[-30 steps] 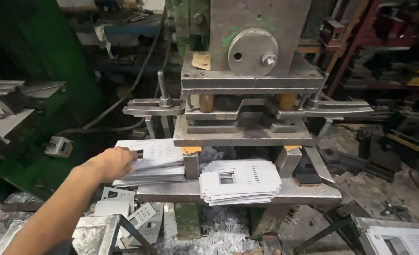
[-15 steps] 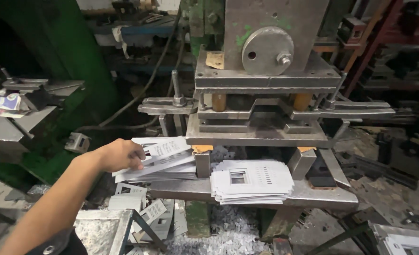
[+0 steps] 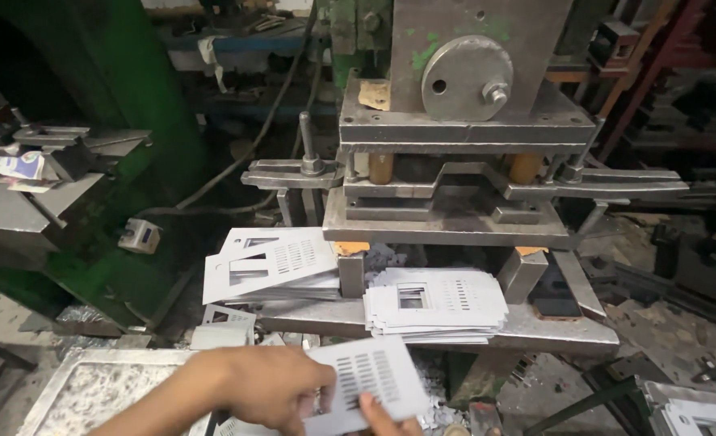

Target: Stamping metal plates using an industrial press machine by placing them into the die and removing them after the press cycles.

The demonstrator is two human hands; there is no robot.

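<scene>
Cluttered workshop gear fills the view, dim and grimy, with a heavy metal press at its centre. Nearest the camera, at the bottom edge, the left hand [image 3: 265, 387] holds a white punched sheet [image 3: 370, 379]: the thumb lies on top near the sheet's left edge and the fingers curl beneath, so the grip is closed on that edge while the rest of the sheet juts out to the right, tilted and clear of the surface. A fingertip of the right hand [image 3: 386, 418] shows just under the sheet's lower edge, touching it; whether that grip is closed I cannot tell, since most of the hand is out of frame. Below and left of the hands sits a metal tray [image 3: 75, 383] with shiny scrap in it.

Farther out, on the steel surface [image 3: 568, 331] of the press, a neat stack of sheets [image 3: 437, 305] with the same slots and square cutouts lies to the right of a small upright block [image 3: 351, 274]. A looser, fanned pile [image 3: 273, 262] lies to the left of that block. Behind both stands the press [image 3: 463, 145], its grey plates closed down over the die and a round disc bolted on its front. A green machine frame [image 3: 123, 153] rises at far left.
</scene>
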